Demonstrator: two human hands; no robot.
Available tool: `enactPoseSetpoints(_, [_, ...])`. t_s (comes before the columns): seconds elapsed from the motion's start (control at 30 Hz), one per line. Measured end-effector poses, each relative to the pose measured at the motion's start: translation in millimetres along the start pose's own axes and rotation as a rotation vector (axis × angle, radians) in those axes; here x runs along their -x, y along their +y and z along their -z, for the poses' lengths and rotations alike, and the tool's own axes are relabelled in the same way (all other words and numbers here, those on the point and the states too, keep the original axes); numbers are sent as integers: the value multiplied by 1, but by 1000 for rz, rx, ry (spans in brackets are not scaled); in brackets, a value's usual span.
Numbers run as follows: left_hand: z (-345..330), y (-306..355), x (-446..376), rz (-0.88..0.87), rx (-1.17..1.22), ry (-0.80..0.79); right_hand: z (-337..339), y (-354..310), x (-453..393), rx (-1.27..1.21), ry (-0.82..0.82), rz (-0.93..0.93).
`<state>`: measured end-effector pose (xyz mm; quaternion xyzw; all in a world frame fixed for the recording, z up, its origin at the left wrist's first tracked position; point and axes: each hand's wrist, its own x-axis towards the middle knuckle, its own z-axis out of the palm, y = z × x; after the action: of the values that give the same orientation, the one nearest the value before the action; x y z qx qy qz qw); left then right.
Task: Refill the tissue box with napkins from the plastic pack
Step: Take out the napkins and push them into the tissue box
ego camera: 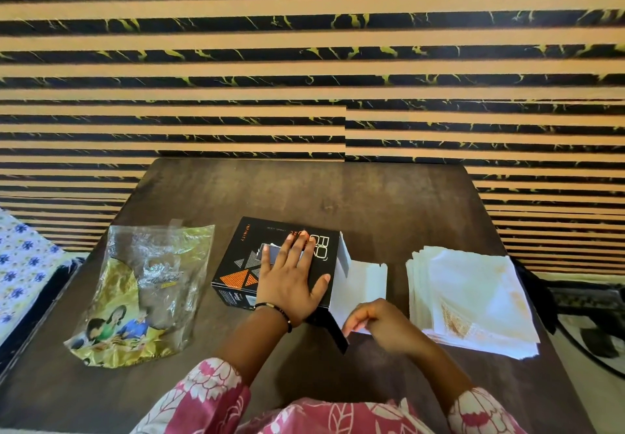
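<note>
1. My left hand (293, 276) lay flat, fingers spread, on top of the black tissue box (275, 261) at mid-table. It gripped nothing. If that palm slid, the box would skate on the dark wooden table (372, 196).
2. My right hand (375, 323) had its fingers pinched narrow on the near edge of the open white end flap (358, 281). Pulling hard could have torn or creased it.
3. The napkin stack (473, 298) sat loose just right of the flap, fanned and close to the table's right edge. A careless sleeve could have scattered it.
4. The plastic pack (142, 291) lay left of the box, looking empty.
5. Overfilling might have jammed the slot; I could not see inside.
</note>
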<state>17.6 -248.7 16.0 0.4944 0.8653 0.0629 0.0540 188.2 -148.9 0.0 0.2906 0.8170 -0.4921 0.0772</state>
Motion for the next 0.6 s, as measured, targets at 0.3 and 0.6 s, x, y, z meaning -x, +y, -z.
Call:
enactPoseSetpoints(0.3, [9, -8, -1, -118, -64, -185, -15, -10, -8, -128, -23, 34])
enactPoseSetpoints(0.6, [7, -13, -4, -165, -102, -238, 15, -18, -43, -355, 237, -163])
